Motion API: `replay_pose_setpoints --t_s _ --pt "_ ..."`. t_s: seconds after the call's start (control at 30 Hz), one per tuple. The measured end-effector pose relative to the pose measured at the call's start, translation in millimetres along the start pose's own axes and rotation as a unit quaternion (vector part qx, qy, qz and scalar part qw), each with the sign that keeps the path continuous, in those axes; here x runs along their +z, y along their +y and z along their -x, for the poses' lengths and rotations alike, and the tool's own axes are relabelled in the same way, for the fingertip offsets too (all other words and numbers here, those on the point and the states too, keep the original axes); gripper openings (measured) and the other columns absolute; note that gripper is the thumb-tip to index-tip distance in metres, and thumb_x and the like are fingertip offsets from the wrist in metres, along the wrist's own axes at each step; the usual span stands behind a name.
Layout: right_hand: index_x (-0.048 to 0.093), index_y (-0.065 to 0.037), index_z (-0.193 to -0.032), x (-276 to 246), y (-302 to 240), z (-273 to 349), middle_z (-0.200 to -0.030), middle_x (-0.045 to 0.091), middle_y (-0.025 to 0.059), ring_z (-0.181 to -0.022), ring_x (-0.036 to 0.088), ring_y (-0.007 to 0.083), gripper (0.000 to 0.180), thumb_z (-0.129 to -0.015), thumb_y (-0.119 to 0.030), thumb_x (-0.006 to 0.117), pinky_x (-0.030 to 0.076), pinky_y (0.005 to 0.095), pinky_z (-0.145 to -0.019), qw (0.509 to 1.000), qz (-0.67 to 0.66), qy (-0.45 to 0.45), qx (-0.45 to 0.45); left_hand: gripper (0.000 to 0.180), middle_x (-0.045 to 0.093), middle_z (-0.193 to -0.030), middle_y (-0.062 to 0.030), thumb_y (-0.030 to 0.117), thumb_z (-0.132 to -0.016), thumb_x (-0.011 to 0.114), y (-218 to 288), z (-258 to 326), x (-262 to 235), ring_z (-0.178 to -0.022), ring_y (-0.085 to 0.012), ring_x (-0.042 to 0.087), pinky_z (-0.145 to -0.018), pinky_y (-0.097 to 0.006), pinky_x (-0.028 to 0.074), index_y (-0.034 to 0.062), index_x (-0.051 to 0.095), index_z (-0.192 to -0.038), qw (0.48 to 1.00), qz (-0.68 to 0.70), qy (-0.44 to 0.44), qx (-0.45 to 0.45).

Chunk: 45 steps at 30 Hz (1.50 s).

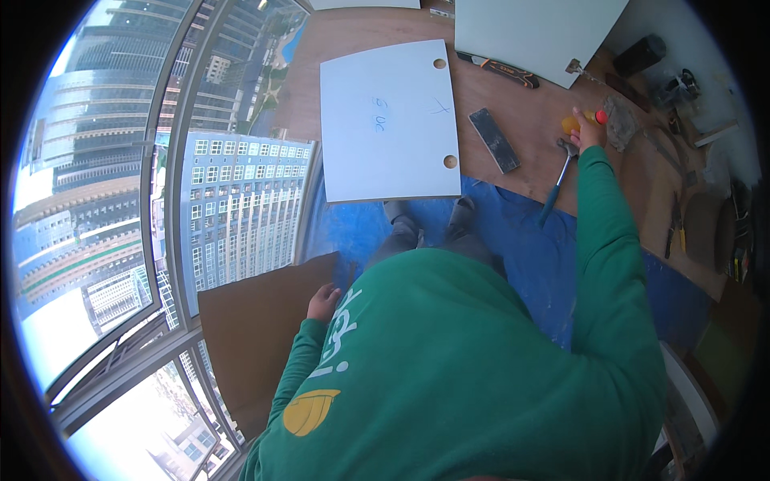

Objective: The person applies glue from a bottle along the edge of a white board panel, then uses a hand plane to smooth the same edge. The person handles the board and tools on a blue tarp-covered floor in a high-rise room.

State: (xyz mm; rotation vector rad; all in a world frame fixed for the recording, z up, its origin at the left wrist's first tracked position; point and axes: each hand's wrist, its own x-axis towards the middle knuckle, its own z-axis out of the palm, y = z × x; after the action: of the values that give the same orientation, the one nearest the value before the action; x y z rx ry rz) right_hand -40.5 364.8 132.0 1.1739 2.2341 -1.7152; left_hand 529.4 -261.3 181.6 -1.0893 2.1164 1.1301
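Note:
My right hand (591,133) reaches over the right part of the wooden work surface. Its fingers are closed round a small yellow-orange bottle with a red cap (601,117). Just below that hand lies a hammer (560,178), its blue-green handle jutting past the near edge. My left hand (323,302) hangs low beside my body, holding nothing, its fingers loosely apart. A white panel (389,128) with two round holes along its right side and blue pen marks lies in front of me. Right of the panel rests a dark rectangular block (493,140).
A large white board or cabinet (533,32) stands at the back, an orange-and-black tool (501,69) before it. A crumpled plastic bag (620,124) sits by my right hand. Blue sheeting (521,232) covers the floor. Brown board (257,329) leans near the windows at left.

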Motion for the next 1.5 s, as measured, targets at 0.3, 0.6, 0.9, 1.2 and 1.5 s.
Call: replay_pose_setpoints --t_s 0.3,0.6,0.9,1.2,1.5 --pt "0.057 -0.01 -0.126 6.8 -6.6 29.0 -0.099 0.067 0.0064 -0.064 0.063 0.0151 0.063 -0.08 -0.038 0.089 0.055 0.0272 -0.053 1.0 0.011 -0.01 -0.008 0.062 0.069 -0.131 -0.0199 0.044 -0.095 0.068 -15.0 7.7 15.6 -0.122 -0.0358 0.065 -0.106 -0.043 0.049 0.002 0.059 -0.14 0.998 -0.066 -0.015 -0.014" --pt "0.038 -0.012 -0.149 -9.6 6.0 56.5 -0.105 0.063 0.009 -0.064 0.062 0.0165 0.071 -0.086 -0.005 0.07 0.052 0.0281 -0.053 0.997 -0.066 0.016 -0.038 0.061 0.069 -0.129 -0.0217 0.044 -0.095 0.067 24.1 -16.0 10.7 -0.121 -0.0352 0.066 -0.104 -0.043 0.05 0.0022 0.06 -0.139 0.998 -0.05 0.016 -0.021" --pt "0.066 -0.001 -0.095 5.6 155.9 194.2 -0.074 0.061 0.0034 -0.057 0.057 0.0142 0.027 -0.099 -0.027 0.065 0.047 0.0287 -0.05 0.973 0.049 -0.225 0.021 0.042 0.073 -0.108 -0.0245 0.039 -0.097 0.062 3.5 -44.8 29.5 -0.105 -0.0405 0.069 -0.093 -0.048 0.052 0.0029 0.071 -0.116 0.992 -0.119 0.039 0.002" --pt "0.064 -0.005 -0.106 -63.8 183.5 224.9 -0.086 0.064 0.0107 -0.061 0.062 0.0226 0.02 -0.095 -0.02 0.07 0.06 0.0434 -0.058 0.86 0.41 -0.303 0.023 0.038 0.074 -0.09 -0.0222 0.032 -0.103 0.051 27.8 -160.1 -0.9 -0.092 -0.039 0.07 -0.084 -0.05 0.053 -0.0007 0.066 -0.089 0.997 0.019 0.073 0.035" --pt "0.063 -0.007 -0.114 -79.9 202.3 214.0 -0.091 0.064 0.0091 -0.068 0.064 0.0208 0.025 -0.096 -0.021 0.071 0.06 0.0405 -0.061 0.924 0.271 -0.222 0.15 0.071 0.075 -0.102 -0.0249 0.062 -0.1 0.047 147.8 -292.6 -85.5 -0.096 -0.0373 0.071 -0.09 -0.048 0.052 -0.0035 0.075 -0.104 0.981 0.121 0.116 0.093"
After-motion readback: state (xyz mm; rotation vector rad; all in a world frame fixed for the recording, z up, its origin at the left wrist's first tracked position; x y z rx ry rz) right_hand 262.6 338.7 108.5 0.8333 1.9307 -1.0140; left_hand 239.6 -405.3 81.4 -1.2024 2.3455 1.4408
